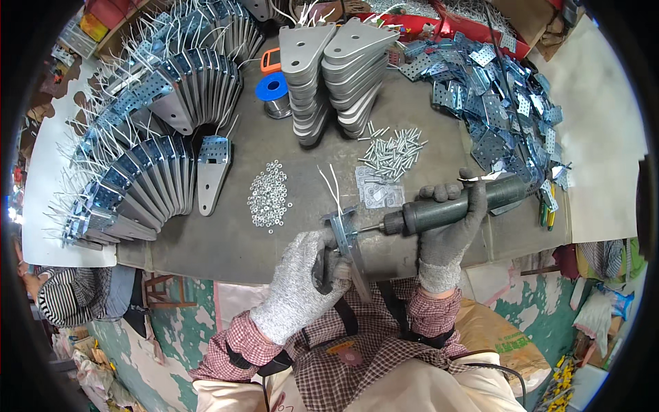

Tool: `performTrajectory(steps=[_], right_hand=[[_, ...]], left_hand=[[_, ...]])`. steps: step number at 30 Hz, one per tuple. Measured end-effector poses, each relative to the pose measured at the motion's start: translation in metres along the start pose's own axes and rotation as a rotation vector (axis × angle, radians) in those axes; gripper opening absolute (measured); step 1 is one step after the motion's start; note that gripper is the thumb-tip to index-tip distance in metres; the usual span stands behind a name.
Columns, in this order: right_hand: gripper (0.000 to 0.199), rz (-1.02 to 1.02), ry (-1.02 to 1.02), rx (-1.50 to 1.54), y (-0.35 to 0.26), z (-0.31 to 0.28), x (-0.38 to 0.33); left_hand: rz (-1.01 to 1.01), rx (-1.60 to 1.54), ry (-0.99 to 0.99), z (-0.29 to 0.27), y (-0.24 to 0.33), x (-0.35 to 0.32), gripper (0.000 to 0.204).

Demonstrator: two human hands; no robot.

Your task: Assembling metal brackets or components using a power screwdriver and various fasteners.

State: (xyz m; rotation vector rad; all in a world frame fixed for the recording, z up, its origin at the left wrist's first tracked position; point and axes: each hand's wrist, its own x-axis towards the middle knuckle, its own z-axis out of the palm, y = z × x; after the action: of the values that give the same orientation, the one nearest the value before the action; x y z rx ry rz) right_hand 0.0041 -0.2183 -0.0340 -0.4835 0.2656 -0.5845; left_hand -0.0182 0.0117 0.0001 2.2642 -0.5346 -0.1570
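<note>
My left hand [298,288], in a speckled grey glove, is closed around a tapered metal plate [358,275] held on edge above the table's near side. A bluish perforated bracket [341,230] sits against the plate, and two white wires [331,189] stick up from it. Wrapped round a black electric screwdriver [446,209] is my right hand [447,237], also gloved. The screwdriver lies nearly level, its bit [371,228] pointing left and meeting the bracket. Whether a screw sits at the tip is too small to tell.
Nuts [268,196] and screws [393,152] lie in loose piles, with clear plastic pieces [379,189] beside the screws. Grey plates [353,62] stand stacked behind, near a solder wire spool [272,93]. Wired plates [147,178] fan out left; loose brackets [491,103] heap up right.
</note>
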Motion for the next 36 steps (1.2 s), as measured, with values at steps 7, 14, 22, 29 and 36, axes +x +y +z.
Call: performTrajectory(steps=[7, 14, 22, 29, 36], right_hand=[[0.032, 0.026, -0.018, 0.015, 0.003, 0.002, -0.004], [0.039, 0.132, -0.176, 0.663, -0.006, 0.026, 0.0], [0.035, 0.126, -0.075, 0.389, 0.014, 0.004, 0.012], [0.035, 0.164, -0.091, 0.404, 0.018, -0.004, 0.012], [0.034, 0.168, -0.077, 0.375, 0.016, 0.002, 0.013]], left_hand=[[-0.016, -0.065, -0.01, 0.005, -0.008, -0.007, 0.037], [0.737, -0.061, 0.191, -0.007, -0.016, 0.016, 0.05], [0.227, 0.365, 0.27, -0.033, -0.029, 0.025, 0.03], [0.341, 1.007, -0.045, -0.045, -0.042, 0.061, 0.023], [0.129, -0.078, 0.147, -0.027, -0.023, 0.034, 0.02]])
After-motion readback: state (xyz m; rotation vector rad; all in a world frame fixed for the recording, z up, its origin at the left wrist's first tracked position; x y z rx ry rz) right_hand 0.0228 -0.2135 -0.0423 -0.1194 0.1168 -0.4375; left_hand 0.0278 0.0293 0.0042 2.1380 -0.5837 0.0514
